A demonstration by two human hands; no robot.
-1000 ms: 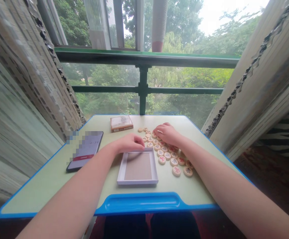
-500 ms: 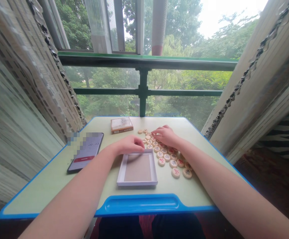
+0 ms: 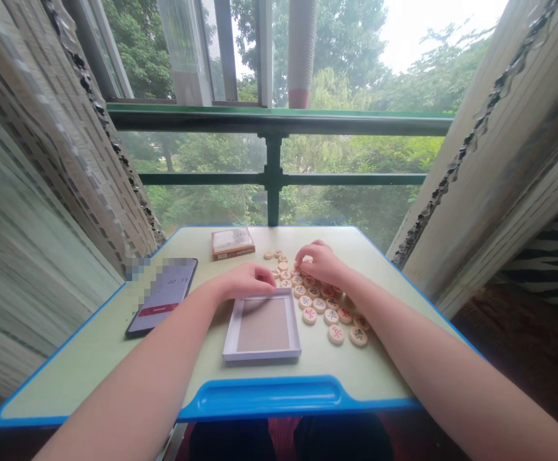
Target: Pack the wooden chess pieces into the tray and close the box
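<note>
Round, smooth, pale discs [image 3: 319,305] with red or dark characters lie clustered right of a shallow, white-walled tray [image 3: 262,326]. The right hand [image 3: 321,259] bends narrowly over the far discs; whether it holds one, I cannot tell. The left hand [image 3: 247,280] curls at the tray's far wall, grip unclear. Room separates tray from moulded blue rim [image 3: 269,394].

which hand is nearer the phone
Left. The left hand is right of the smartphone, at the far edge of the white tray; the right hand is farther right, over the xiangqi pieces.
</note>
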